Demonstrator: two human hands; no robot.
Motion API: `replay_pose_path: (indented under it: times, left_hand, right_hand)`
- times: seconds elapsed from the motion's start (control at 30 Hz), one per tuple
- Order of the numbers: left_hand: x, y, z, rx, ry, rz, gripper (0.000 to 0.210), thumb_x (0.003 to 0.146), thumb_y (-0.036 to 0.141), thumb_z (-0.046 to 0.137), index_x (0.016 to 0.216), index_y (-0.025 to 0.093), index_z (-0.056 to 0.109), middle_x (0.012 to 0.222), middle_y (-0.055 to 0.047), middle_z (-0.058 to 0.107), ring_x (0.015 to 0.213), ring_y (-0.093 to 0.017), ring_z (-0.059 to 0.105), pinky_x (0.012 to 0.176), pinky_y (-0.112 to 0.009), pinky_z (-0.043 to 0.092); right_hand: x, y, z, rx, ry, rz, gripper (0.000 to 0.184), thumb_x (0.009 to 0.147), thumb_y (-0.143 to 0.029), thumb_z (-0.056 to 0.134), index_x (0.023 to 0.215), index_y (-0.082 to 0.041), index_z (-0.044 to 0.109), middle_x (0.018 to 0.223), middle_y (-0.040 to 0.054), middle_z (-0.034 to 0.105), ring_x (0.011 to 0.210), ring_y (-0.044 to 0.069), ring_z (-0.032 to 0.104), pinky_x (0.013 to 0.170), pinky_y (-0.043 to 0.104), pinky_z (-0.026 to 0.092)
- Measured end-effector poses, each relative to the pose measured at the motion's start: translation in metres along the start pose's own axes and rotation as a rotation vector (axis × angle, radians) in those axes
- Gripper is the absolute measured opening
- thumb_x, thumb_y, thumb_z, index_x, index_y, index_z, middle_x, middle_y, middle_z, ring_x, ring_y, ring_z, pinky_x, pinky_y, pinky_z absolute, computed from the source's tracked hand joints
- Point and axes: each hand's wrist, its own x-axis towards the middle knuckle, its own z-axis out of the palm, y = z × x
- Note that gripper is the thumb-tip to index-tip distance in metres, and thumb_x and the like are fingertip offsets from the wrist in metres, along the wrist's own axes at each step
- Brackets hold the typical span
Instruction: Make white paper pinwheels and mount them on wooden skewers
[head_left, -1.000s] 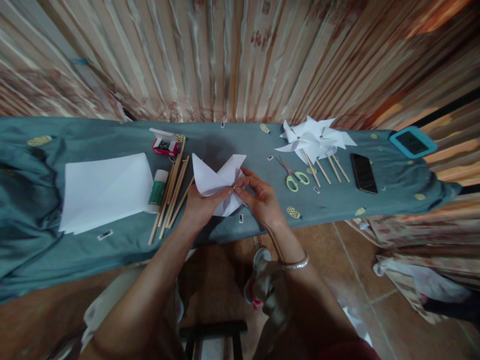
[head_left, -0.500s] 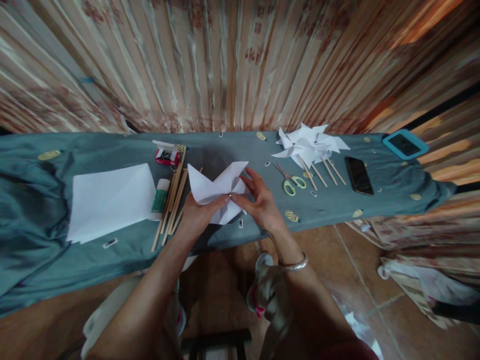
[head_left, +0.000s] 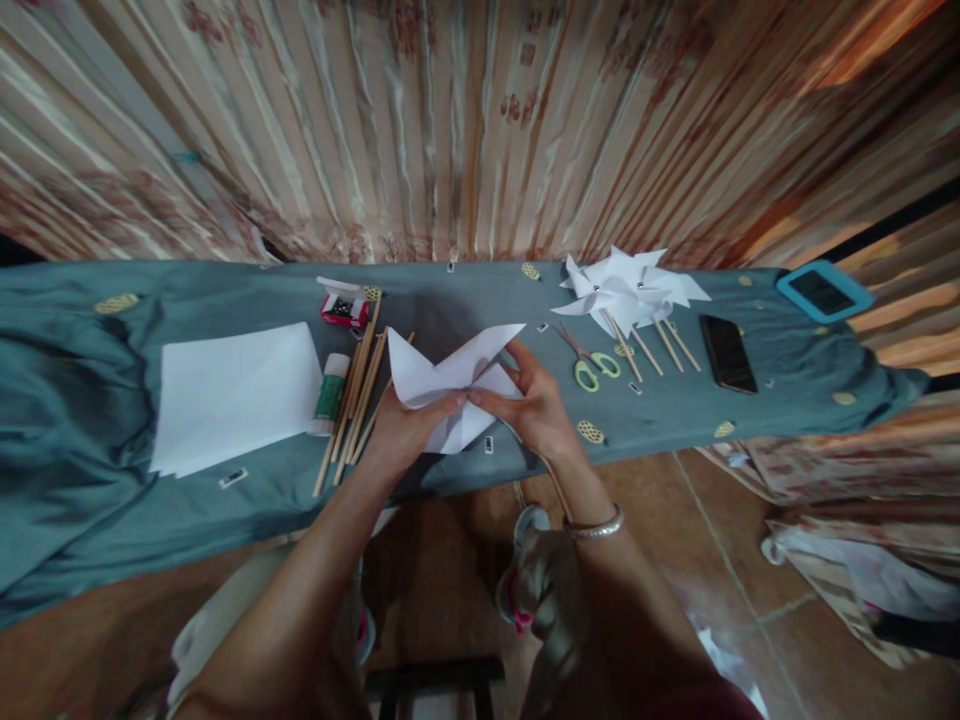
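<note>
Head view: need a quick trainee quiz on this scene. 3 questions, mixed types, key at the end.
1. What do the left hand and right hand hold together?
A) red box
B) white paper pinwheel
C) blue-framed device

2. True or false: the scissors lie between the right hand and the phone.

3. Fill in: the green-and-white tube lies between the white paper sheets and the bundle of wooden ____.

Key: 1 B; 2 true; 3 sticks.
</note>
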Motion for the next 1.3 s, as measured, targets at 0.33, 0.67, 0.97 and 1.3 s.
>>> replay_pose_path:
  times: [0.33,0.67,0.97,1.3]
  left_hand:
    - [0.002,-0.002,-0.003,0.004,-0.045,-0.020,0.035,0.047,0.030,0.084,0.076,0.015,0.072,0.079,-0.007,0.077,0.080,-0.027,0.071,0.072,-0.034,0.057]
    - [0.005,-0.007,-0.004,0.033,-0.047,-0.007,0.036,0.051,0.030,0.084,0.081,0.013,0.075,0.083,-0.009,0.078,0.078,-0.026,0.072,0.074,-0.034,0.057]
    - [0.003,-0.003,-0.004,-0.050,-0.001,-0.025,0.036,0.044,0.027,0.085,0.075,0.013,0.075,0.079,-0.009,0.077,0.080,-0.027,0.072,0.080,-0.040,0.058]
    - [0.006,-0.008,-0.006,-0.051,0.039,-0.012,0.036,0.042,0.026,0.087,0.073,0.013,0.074,0.075,-0.008,0.076,0.074,-0.026,0.072,0.073,-0.038,0.059]
  right_hand:
    - [-0.001,0.005,0.005,-0.125,0.057,-0.094,0.067,0.064,-0.036,0.081,0.124,-0.024,0.053,0.091,0.0021,0.074,0.076,0.021,0.070,0.066,0.032,0.058]
    - [-0.001,0.011,0.008,-0.128,0.073,-0.077,0.076,0.066,-0.037,0.079,0.134,-0.024,0.048,0.092,0.0034,0.074,0.079,0.022,0.070,0.068,0.034,0.058]
    - [-0.001,0.011,0.013,-0.077,0.078,-0.063,0.072,0.064,-0.034,0.079,0.129,-0.022,0.051,0.090,0.0033,0.074,0.075,0.020,0.068,0.064,0.032,0.057]
    - [0.000,0.009,0.013,-0.111,0.056,-0.063,0.059,0.064,-0.043,0.081,0.115,-0.025,0.057,0.090,0.0016,0.075,0.078,0.022,0.070,0.066,0.034,0.058]
